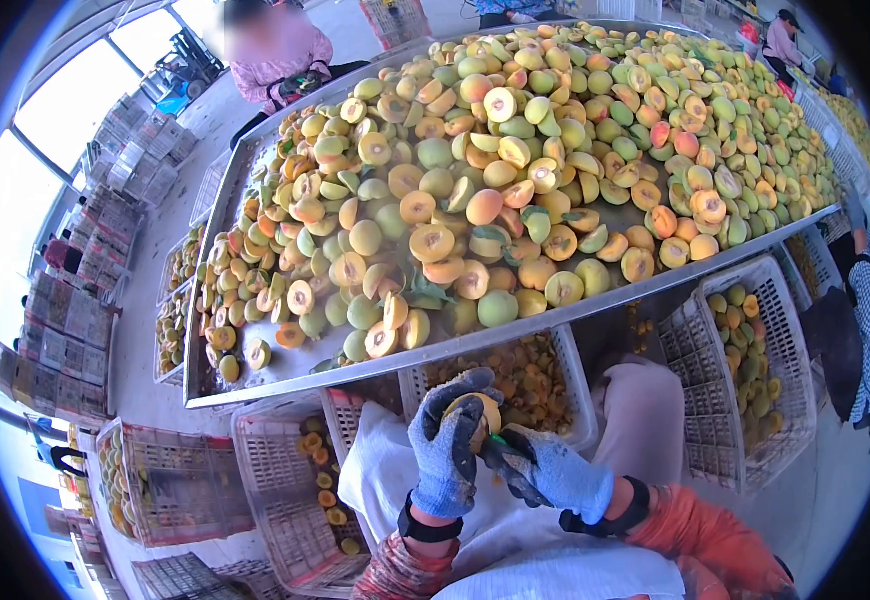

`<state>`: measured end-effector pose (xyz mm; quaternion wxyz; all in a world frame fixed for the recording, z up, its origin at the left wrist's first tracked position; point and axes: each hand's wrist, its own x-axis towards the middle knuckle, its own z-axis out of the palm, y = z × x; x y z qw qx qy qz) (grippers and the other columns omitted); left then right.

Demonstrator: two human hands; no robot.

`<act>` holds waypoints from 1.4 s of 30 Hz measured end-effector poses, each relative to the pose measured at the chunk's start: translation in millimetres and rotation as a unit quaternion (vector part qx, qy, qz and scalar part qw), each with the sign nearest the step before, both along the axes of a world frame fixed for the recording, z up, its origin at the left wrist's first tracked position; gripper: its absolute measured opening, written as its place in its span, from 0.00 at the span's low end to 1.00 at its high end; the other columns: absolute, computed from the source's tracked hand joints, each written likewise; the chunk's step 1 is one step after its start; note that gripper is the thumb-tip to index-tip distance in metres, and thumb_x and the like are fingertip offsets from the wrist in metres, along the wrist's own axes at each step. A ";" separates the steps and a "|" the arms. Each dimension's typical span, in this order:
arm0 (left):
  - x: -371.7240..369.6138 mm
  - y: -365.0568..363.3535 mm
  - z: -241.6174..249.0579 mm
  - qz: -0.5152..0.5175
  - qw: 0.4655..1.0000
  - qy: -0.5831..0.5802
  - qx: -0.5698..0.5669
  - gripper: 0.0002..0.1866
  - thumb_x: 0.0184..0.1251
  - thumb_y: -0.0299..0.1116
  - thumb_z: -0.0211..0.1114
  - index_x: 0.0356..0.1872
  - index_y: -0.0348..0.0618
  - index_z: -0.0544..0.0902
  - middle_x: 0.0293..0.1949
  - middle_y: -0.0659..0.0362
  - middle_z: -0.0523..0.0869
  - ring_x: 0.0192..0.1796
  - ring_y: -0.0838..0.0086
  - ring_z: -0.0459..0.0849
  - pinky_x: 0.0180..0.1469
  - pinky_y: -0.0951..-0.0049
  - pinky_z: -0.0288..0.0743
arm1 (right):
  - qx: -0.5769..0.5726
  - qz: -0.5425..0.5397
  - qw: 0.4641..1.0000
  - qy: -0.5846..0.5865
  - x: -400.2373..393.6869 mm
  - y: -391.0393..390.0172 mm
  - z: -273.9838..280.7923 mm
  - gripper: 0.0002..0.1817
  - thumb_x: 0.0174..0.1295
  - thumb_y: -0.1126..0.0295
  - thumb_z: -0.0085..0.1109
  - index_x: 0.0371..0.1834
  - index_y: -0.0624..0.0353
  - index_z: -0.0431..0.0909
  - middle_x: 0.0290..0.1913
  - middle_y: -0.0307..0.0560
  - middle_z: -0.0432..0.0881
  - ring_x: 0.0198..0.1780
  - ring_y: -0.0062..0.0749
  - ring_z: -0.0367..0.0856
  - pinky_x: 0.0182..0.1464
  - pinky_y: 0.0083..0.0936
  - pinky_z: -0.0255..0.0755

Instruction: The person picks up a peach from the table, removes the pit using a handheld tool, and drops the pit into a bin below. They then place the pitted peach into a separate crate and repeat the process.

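In blue-and-grey gloves, both my hands meet low in the middle of the head view, above my lap. My left hand [442,445] is closed round a yellow-orange peach half [476,411], cut side toward my right. My right hand [552,468] is closed on a small green-handled tool [496,438] held right at the fruit; its working end is hidden. Just beyond stands a metal-rimmed sorting table [435,353] heaped with whole and halved peaches [431,243]. Under its edge, behind my hands, a white crate [583,405] contains orange-brown pits and scraps.
A white crate [255,470] with some peach halves stands at left, and a fuller crate [783,375] at right. Stacked crates [65,310] line the far left. Across the table sits a person [280,65]; another person's checked sleeve [867,335] shows at right.
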<state>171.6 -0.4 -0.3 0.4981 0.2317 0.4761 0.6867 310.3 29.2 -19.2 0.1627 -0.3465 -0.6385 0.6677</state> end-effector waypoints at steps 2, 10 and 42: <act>-0.9 6.0 -12.1 0.014 1.000 -0.016 -0.005 0.15 0.62 0.27 0.59 0.49 0.32 0.77 0.48 0.53 0.81 0.48 0.71 0.80 0.52 0.73 0.74 | 0.043 0.014 0.998 -0.032 1.5 12.4 -3.7 0.18 0.59 0.60 0.58 0.46 0.62 0.73 0.28 0.60 0.78 0.32 0.55 0.79 0.34 0.41 0.71; -1.6 29.9 -37.7 0.104 0.991 0.075 -0.048 0.14 0.68 0.35 0.56 0.43 0.34 0.80 0.42 0.56 0.83 0.42 0.75 0.81 0.46 0.76 0.75 | 0.489 0.000 0.839 -0.240 0.0 3.6 -22.0 0.31 0.49 0.63 0.63 0.57 0.62 0.67 0.30 0.49 0.77 0.25 0.41 0.80 0.26 0.36 0.71; -6.5 45.6 -28.0 -0.074 0.971 0.209 -0.095 0.15 0.66 0.36 0.56 0.37 0.31 0.82 0.35 0.53 0.85 0.34 0.71 0.82 0.40 0.73 0.76 | -0.430 0.099 0.870 0.221 24.7 35.8 -18.8 0.22 0.54 0.66 0.64 0.51 0.59 0.70 0.28 0.36 0.74 0.17 0.17 0.69 0.17 0.13 0.63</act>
